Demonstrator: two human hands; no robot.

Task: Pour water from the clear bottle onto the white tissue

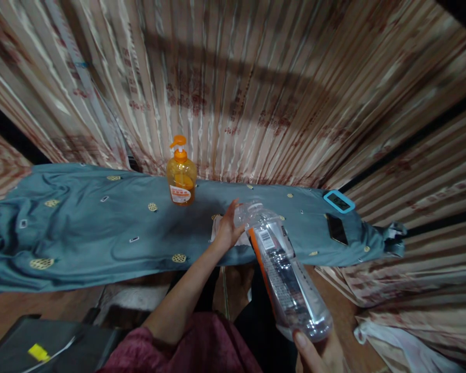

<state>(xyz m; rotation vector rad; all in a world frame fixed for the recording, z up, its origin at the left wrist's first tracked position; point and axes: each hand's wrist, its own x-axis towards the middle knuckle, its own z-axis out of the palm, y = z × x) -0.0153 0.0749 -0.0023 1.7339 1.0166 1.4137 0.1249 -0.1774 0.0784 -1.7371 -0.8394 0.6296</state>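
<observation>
My right hand (318,352) grips the base of a clear plastic bottle (287,274) with an orange-edged label. The bottle is tilted, its open neck pointing away toward the table. My left hand (228,228) reaches over the table's front edge, fingers spread, resting on a small white cloth (217,226) just beside the bottle's neck. An orange pump dispenser bottle (181,178) stands upright further back on the table, apart from both hands.
The table is covered by a blue-grey patterned cloth (81,233). A small blue-framed digital clock (338,201) and a dark phone (336,228) lie at its right end. Striped curtains hang behind. A dark case (42,347) sits at lower left.
</observation>
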